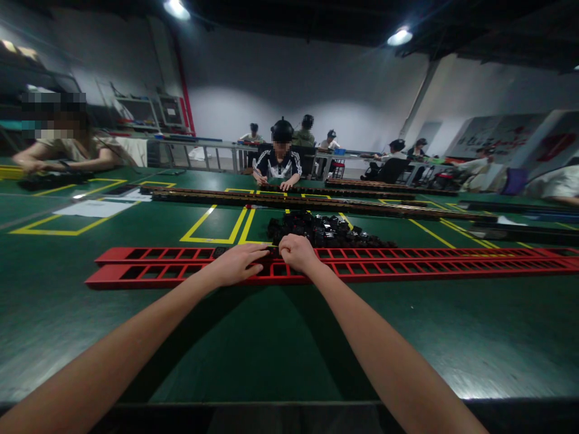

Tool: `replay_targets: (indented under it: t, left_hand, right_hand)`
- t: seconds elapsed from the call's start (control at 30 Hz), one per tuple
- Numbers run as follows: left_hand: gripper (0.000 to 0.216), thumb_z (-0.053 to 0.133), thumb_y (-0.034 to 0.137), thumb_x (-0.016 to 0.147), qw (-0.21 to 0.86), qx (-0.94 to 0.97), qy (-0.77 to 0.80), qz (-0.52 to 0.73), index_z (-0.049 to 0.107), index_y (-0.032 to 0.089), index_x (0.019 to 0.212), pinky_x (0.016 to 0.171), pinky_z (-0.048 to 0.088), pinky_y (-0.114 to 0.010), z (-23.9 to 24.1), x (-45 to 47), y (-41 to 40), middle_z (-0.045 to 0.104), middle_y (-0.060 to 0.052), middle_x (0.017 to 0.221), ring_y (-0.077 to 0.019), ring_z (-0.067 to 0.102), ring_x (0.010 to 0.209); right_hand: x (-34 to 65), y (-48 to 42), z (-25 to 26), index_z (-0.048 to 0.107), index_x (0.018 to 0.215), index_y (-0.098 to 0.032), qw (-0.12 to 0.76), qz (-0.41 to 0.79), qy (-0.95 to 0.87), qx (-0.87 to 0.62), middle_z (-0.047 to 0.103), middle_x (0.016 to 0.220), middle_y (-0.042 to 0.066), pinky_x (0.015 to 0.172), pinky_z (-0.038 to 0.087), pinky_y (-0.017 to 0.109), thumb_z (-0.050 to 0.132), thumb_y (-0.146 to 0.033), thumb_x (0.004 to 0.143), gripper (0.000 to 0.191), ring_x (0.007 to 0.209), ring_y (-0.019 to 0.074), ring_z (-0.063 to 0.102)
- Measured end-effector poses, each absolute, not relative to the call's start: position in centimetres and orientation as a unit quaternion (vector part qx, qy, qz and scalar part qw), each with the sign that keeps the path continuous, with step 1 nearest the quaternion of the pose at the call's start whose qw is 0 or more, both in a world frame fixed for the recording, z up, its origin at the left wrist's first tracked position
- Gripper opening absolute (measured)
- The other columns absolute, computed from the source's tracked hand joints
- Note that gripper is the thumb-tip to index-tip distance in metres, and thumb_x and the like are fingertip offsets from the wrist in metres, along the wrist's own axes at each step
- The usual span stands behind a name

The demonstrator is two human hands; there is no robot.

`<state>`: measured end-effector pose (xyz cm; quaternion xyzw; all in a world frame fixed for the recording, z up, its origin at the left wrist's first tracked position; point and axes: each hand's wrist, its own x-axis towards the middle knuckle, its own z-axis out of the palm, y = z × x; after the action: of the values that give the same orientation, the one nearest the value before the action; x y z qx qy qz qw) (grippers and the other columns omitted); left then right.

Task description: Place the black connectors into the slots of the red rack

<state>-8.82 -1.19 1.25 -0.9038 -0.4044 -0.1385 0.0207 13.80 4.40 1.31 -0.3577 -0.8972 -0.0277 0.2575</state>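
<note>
Two long red slotted rails lie side by side across the green table, a front rail (106,279) and a back rail (113,255). My left hand (237,264) rests over them with fingers stretched out and the thumb apart. Just right of it, my right hand (298,252) is closed in a pinch above the back rail; whatever is between its fingers is hidden. A small black part (220,251) sits in a slot of the back rail, left of my left fingers. Directly beyond the right hand lies a heap of small black parts (323,229).
Long dark rails (316,204) cross the table behind the heap. Yellow tape outlines (212,240) mark the green surface (235,349). White paper (94,208) lies at the left. A co-worker (278,163) sits opposite; another (76,144) works at the left.
</note>
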Motion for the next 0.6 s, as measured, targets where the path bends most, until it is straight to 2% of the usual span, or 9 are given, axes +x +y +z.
replay_targets:
  t: [0.23,0.33,0.43,0.6]
  left_hand:
    - [0.045,0.051,0.031,0.097,0.021,-0.906,-0.397,-0.145,0.056,0.017,0.140,0.116,0.037,-0.043,1.2,-8.8,-1.1,0.050,-0.011,0.149,-0.0264,0.049,0.137]
    - [0.045,0.052,0.032,0.097,0.016,-0.906,-0.394,-0.154,0.056,0.017,0.139,0.116,0.037,-0.043,1.2,-8.8,-1.1,0.051,-0.011,0.149,-0.0265,0.049,0.136]
    - [0.045,0.052,0.032,0.097,0.013,-0.904,-0.400,-0.152,0.056,0.017,0.139,0.116,0.037,-0.043,1.4,-8.8,-1.3,0.051,-0.011,0.149,-0.0258,0.049,0.136]
    - [0.047,0.051,0.032,0.098,0.018,-0.901,-0.412,-0.133,0.053,0.017,0.142,0.115,0.037,-0.040,1.9,-8.6,-1.6,0.052,-0.011,0.147,-0.0248,0.049,0.136]
  right_hand:
    - [14.5,3.5,2.2,0.077,0.082,-0.018,0.225,-0.013,-0.900,-0.373,0.075,0.095,0.005,0.087,0.049,0.028,0.051,-0.007,0.084,0.028,0.091,0.0183,0.066]
    - [16.4,2.8,2.0,0.078,0.099,-0.018,0.213,0.029,-0.927,-0.308,0.073,0.114,0.006,0.099,0.049,0.031,0.051,-0.007,0.084,0.033,0.107,0.0192,0.065]
    - [18.0,1.8,1.4,0.070,0.123,-0.015,0.221,0.031,-0.933,-0.281,0.064,0.135,0.009,0.110,0.044,0.038,0.048,-0.011,0.088,0.042,0.125,0.0214,0.057]
    - [18.3,0.9,1.3,0.067,0.127,-0.010,0.215,0.031,-0.935,-0.281,0.062,0.136,0.014,0.113,0.043,0.041,0.048,-0.015,0.092,0.040,0.128,0.0237,0.056]
